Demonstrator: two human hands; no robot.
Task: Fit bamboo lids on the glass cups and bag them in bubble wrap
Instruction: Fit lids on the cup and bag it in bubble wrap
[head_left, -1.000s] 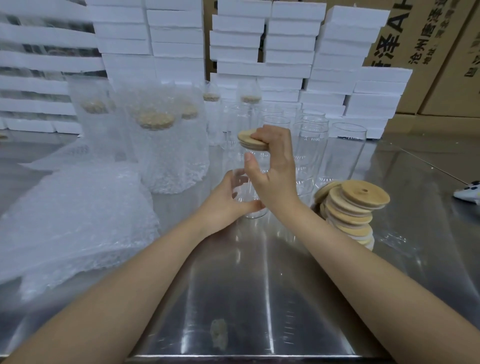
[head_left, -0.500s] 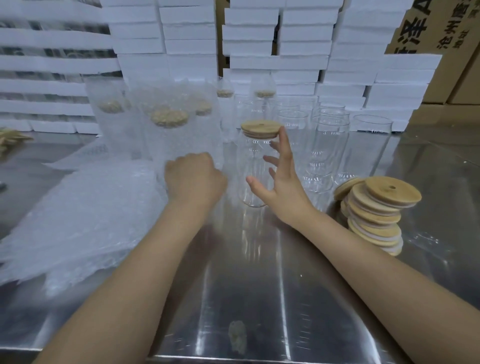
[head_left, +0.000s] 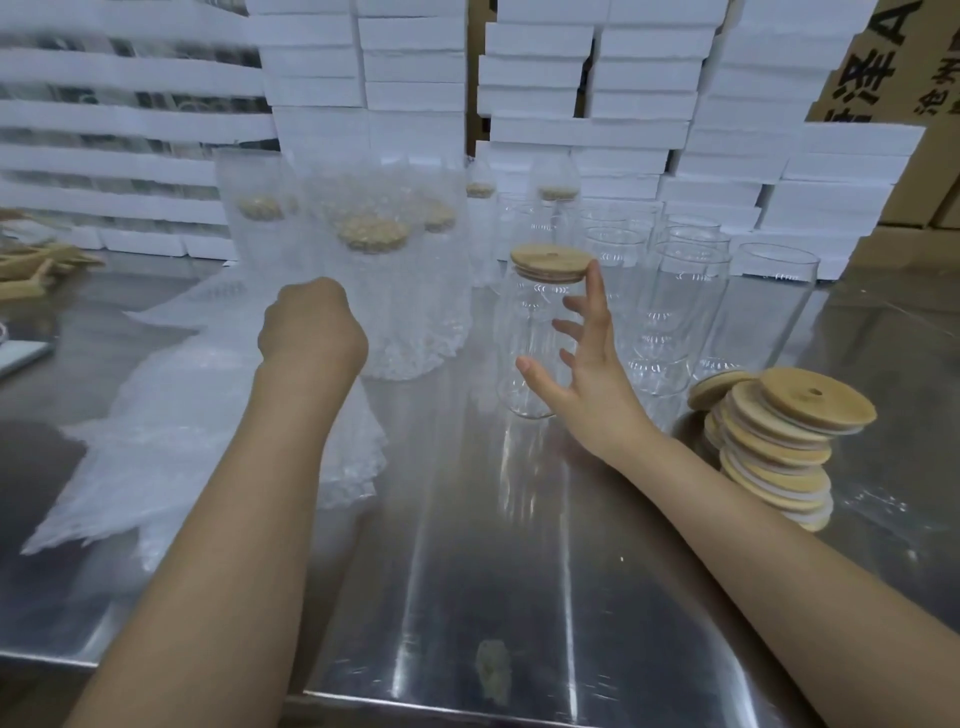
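**Bamboo-lidded glass cup (head_left: 535, 338) stands just left of your open right hand (head_left: 589, 364)**

Your glass cup is upright on the steel tabletop (head_left: 519, 571), its long axis vertical, with a bamboo lid (head_left: 552, 263) on its mouth. Your right hand is spread and holds nothing. Its palm faces the cup's wall, the thumb is low near the base and the index fingertip is up beside the lid's rim. I cannot tell whether that fingertip touches the lid. The cup lies to the left of your palm and slightly beyond it, so closing the fingers would take it from its right side.

Your left hand (head_left: 311, 327) is well apart from the cup, off to its left. It is curled, knuckles towards you, over the pile of bubble-wrap bags (head_left: 171, 447). Whether it pinches a bag is hidden. The right hand is clearly the nearer one.

Lidding looks done for this cup, so bagging comes next. That turns on the sideways gap: the cup goes left, or a bag comes right.

Mind the bagged cups (head_left: 379, 291) behind your left hand. The empty glass cups (head_left: 680, 306) stand close behind on the right. The stack of bamboo lids (head_left: 779, 447) sits by your right forearm.
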